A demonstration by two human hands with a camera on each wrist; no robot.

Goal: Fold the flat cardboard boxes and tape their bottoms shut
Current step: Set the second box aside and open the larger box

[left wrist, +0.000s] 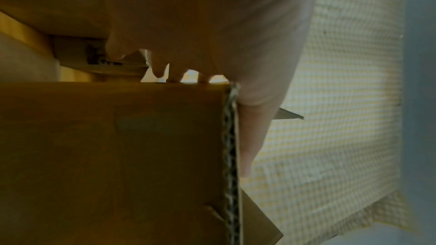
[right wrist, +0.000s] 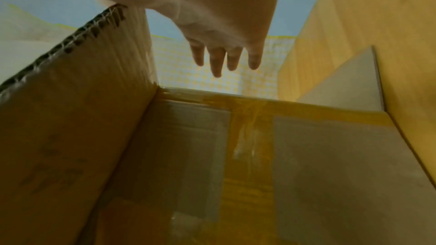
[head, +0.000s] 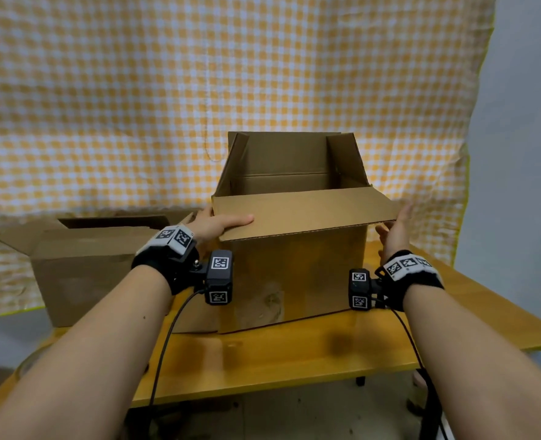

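1. Two boxes on the wooden table. The erected cardboard box stands upright at centre, mouth up, top flaps loose. The second box sits to its left, just beside it, also open. Checked cloth hangs behind.
2. Erected box: corrugated single wall, empty. Judged light, fairly stiff at the corners, bendy across the panels and flaps. Should not slip much on bare skin.
3. Near flap: folded outward toward the person, roughly level. Held by one end only, it would likely hinge and sag.
4. Left hand: thumb lies along the flap's top, fingers under its left end, pinching the board. The left wrist view shows the corrugated edge against the palm.
5. Right hand: fingers straight, spread, at the flap's right end; actual contact unclear, nothing gripped.
6. Best hold, judged: both side walls low down, or both flap ends together.
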